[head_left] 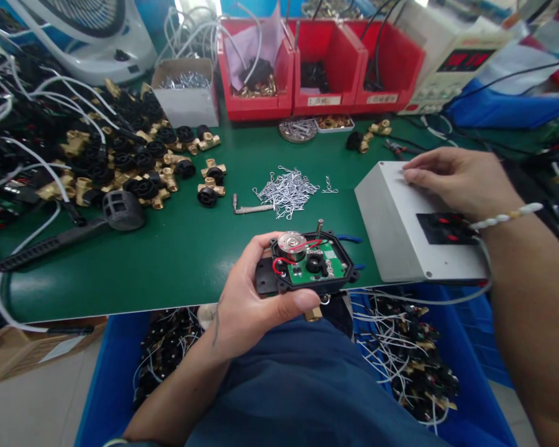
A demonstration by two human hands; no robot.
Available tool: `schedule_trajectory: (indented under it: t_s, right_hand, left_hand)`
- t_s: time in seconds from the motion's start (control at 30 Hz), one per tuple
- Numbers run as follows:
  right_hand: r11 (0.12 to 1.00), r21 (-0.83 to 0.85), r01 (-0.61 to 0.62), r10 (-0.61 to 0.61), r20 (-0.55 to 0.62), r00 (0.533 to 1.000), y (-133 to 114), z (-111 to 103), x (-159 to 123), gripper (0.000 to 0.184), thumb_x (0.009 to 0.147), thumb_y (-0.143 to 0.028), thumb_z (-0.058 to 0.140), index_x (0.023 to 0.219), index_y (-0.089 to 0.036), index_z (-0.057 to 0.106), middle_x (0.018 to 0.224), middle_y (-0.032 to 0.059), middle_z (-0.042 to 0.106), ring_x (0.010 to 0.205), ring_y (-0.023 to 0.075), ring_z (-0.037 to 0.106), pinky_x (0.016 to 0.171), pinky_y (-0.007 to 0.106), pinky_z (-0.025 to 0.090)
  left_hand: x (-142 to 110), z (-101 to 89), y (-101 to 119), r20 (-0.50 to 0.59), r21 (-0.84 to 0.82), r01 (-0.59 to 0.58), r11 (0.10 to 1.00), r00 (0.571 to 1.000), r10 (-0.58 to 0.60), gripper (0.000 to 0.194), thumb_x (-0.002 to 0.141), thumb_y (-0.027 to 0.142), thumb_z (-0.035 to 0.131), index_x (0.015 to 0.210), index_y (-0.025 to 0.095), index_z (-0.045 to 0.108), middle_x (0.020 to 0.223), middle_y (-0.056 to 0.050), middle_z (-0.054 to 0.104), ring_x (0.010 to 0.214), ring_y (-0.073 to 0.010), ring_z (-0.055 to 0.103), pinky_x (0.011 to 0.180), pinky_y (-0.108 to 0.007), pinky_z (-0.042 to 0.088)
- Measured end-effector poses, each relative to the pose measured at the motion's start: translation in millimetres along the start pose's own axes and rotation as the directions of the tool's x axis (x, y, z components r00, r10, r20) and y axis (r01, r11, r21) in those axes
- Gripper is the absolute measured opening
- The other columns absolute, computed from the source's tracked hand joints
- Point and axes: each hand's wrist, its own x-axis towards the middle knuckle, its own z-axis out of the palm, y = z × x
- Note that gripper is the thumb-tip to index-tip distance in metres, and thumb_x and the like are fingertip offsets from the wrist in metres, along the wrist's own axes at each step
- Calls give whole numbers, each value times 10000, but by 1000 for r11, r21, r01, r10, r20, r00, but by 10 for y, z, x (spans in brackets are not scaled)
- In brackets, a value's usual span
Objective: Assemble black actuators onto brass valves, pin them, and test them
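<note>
The left hand [251, 298] grips an open black plastic housing [326, 286], exposing 1 green circuit board [335, 268], at the near edge of the green desk [181, 267]. The right hand [466, 180], thumb and forefinger close together, is at the top of a grey rectangular box [412, 202]; whether it pinches anything cannot be told. The step appears to be operating the box, the next move calling for a steady left grip.

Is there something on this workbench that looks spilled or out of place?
Nothing looks plainly damaged. Mildly odd: silver clips lie heaped loose on the green bench, not in a container, with a few strays to their right.
</note>
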Motion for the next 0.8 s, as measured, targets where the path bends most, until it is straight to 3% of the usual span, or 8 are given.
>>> schedule_trajectory:
  t_s: [0.1, 0.23, 0.53, 0.67, 0.8]
  right_hand:
    - [1000, 30, 2, -2, 19, 1000, -18, -13, -29, 251, 850, -249, 744, 1051, -101, 767, 964, 130, 753, 743, 109, 588, 731, 280, 446]
    - [999, 37, 6, -6, 9, 1000, -14, -24, -44, 264, 895, -293, 708, 1060, -94, 764, 924, 129, 743, 668, 88, 542, 700, 278, 442]
    - [1000, -27, 11, -11, -3, 1000, -78, -34, -101, 322, 934, -333, 664, 1102, -75, 758, 973, 139, 742, 656, 66, 514, 687, 280, 420]
    - [1000, -23, 20, -21, -12, 1000, -54, -29, -88, 316, 931, -337, 669, 1089, -80, 759, 951, 139, 739, 654, 69, 510, 673, 281, 415]
    - [1000, -1, 11, -11, -17, 1000, -40, -34, -80, 261, 920, -297, 679, 1058, -91, 763, 927, 127, 736, 651, 70, 514, 674, 273, 420]
  left_hand:
    - [2, 31, -37, -19, -67, 72, 995, 997, -73, 615, 793, 586, 789, 1239, 182, 662, 1134, -104, 762, 1000, -259, 741, 849, -319, 601]
    - [45, 79, -50, -49, -209, 158, 965, 984, -172, 695, 787, 698, 727, 1183, 127, 693, 1053, -141, 780, 952, -297, 763, 812, -383, 629]
    - [70, 78, -62, -101, -260, 183, 948, 971, -215, 610, 832, 668, 706, 1144, 144, 713, 993, -95, 795, 848, -232, 776, 767, -330, 640]
    - [62, 86, -50, -75, -265, 187, 946, 974, -213, 603, 829, 672, 706, 1111, 139, 721, 909, -89, 794, 871, -261, 782, 793, -360, 646]
    - [59, 84, -51, -88, -260, 179, 949, 974, -207, 593, 842, 663, 698, 1135, 148, 717, 968, -95, 797, 912, -271, 780, 828, -382, 647]
